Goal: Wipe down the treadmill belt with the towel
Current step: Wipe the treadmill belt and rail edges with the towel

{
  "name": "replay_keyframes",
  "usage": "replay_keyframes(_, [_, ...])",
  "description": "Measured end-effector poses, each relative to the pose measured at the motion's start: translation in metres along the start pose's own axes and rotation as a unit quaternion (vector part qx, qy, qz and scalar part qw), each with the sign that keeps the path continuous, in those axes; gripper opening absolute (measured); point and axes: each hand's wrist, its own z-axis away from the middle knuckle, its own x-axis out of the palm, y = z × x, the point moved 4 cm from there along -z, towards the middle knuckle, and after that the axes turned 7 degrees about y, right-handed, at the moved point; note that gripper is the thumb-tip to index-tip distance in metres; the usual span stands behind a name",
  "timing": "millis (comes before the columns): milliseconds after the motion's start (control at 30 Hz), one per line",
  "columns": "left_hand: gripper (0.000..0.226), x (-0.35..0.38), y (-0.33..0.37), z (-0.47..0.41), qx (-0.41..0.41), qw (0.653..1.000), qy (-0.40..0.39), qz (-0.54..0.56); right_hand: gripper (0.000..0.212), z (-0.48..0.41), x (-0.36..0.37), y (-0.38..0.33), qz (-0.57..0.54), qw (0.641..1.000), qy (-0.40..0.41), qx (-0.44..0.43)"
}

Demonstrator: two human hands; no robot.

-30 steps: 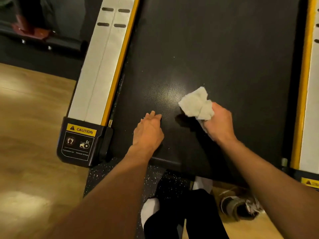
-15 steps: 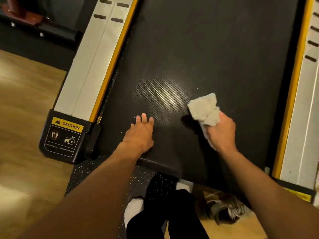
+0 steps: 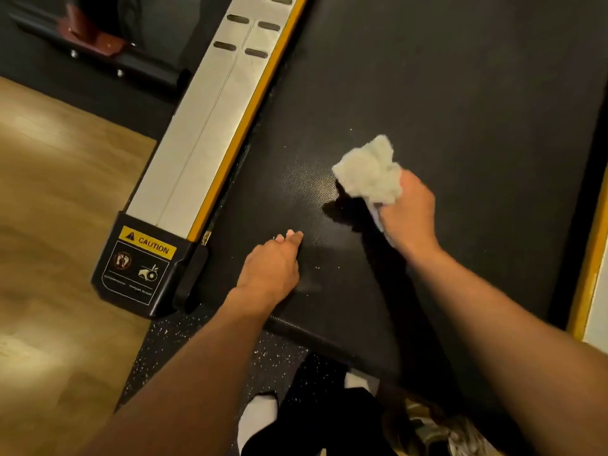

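Observation:
The black treadmill belt (image 3: 444,103) fills the middle and right of the view. My right hand (image 3: 409,213) is closed around a crumpled white towel (image 3: 370,172), which sticks out up and to the left of the fist, just above the belt near its rear end. My left hand (image 3: 271,269) rests palm down on the belt near the rear edge, fingers together and pointing forward, holding nothing. Small white specks lie on the belt between the two hands.
A silver side rail (image 3: 204,126) with a yellow strip runs along the belt's left, ending in a black cap with a CAUTION label (image 3: 141,264). A second yellow-edged rail (image 3: 589,274) shows at the right. Wooden floor (image 3: 56,225) lies left; my legs and shoes are below.
The view has shifted and tilted. My right hand with the towel has moved a little forward and rightward along the belt. My left hand stays pressed on the belt near the rear edge.

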Motion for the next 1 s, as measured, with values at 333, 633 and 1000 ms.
replay_keyframes(333, [0.027,0.016,-0.021,0.022,-0.056,0.979,0.086,0.178,0.023,0.065,0.076,-0.047,0.019,0.966,-0.169,-0.193])
replay_keyframes(633, [0.032,0.008,-0.063,0.039,-0.241,0.872,0.233,0.357,0.019,0.035,0.053,-0.034,-0.046,0.998,-0.032,-0.016])
replay_keyframes(1000, [0.042,-0.014,-0.077,0.026,-0.184,0.939,0.081,0.28,0.028,0.142,0.066,-0.065,-0.012,0.973,-0.182,-0.139])
